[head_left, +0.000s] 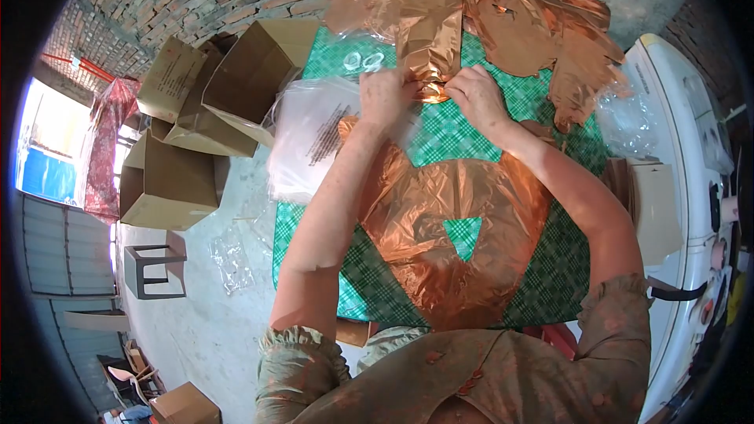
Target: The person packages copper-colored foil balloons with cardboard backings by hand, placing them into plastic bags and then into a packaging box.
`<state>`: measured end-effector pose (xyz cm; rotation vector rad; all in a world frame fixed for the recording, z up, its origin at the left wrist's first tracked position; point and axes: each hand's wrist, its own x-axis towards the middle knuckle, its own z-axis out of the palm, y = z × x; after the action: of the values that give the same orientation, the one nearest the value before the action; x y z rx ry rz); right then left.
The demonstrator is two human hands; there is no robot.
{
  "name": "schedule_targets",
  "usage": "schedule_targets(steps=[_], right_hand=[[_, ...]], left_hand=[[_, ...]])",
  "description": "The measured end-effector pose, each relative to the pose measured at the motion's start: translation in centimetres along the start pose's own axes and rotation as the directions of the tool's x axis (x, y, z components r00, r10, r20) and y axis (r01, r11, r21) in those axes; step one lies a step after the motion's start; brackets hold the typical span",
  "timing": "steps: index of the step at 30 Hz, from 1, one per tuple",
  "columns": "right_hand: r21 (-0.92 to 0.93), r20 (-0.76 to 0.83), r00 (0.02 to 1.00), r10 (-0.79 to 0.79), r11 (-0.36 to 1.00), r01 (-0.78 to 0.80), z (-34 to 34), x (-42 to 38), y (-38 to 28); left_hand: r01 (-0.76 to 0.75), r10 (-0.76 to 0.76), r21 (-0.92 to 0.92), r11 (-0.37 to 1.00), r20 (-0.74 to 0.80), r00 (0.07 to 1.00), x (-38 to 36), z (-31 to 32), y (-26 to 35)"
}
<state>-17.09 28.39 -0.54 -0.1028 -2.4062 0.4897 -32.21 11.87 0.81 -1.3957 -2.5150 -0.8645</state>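
Reaching forward, left hand and right hand pinch coppery film.

Green cloth lies bare mid-bench. Plastic bags block its left, coppery foil its far edge.

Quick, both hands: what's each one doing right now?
Left hand: fingers closed, pinching the near end of the upright strip of shiny copper-coloured foil.
Right hand: fingers closed, pinching the same end from the other side.
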Motion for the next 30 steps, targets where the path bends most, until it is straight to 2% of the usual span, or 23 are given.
schedule_targets(steps=[8, 12, 15, 17, 21, 30], right_hand=[[0.153, 0.075, 0.974, 0.215, 0.962, -0.225, 0.5, 0.8, 0.1], [0.218, 0.115, 0.960, 0.255, 0.937, -0.275, 0.5, 1.2, 0.4], [0.283, 0.170, 0.931, 0.323, 0.889, -0.360, 0.4, 1.5, 0.5], [0.319, 0.220, 0.900, 0.375, 0.845, -0.430, 0.2, 1.8, 0.3], [0.347, 0.268, 0.874, 0.405, 0.806, -0.480, -0.1, 1.9, 0.4], [0.466, 0.377, 0.846, 0.376, 0.713, -0.524, -0.4, 2.4, 1.3]], left_hand=[[0.017, -0.019, 0.025, 1.000, 0.079, 0.997, 0.0, -0.4, -0.2], [0.022, -0.024, 0.020, 1.000, 0.126, 0.992, 0.0, -1.1, 0.2], [-0.032, 0.022, 0.095, 0.995, 0.112, 0.993, 0.0, -1.8, 0.8], [0.032, -0.048, 0.102, 0.994, 0.162, 0.986, 0.2, -1.8, 1.0], [0.061, -0.071, 0.064, 0.996, 0.166, 0.984, 0.2, -1.6, 0.9], [0.036, -0.059, 0.158, 0.987, 0.145, 0.988, 0.0, -1.4, 1.0]])
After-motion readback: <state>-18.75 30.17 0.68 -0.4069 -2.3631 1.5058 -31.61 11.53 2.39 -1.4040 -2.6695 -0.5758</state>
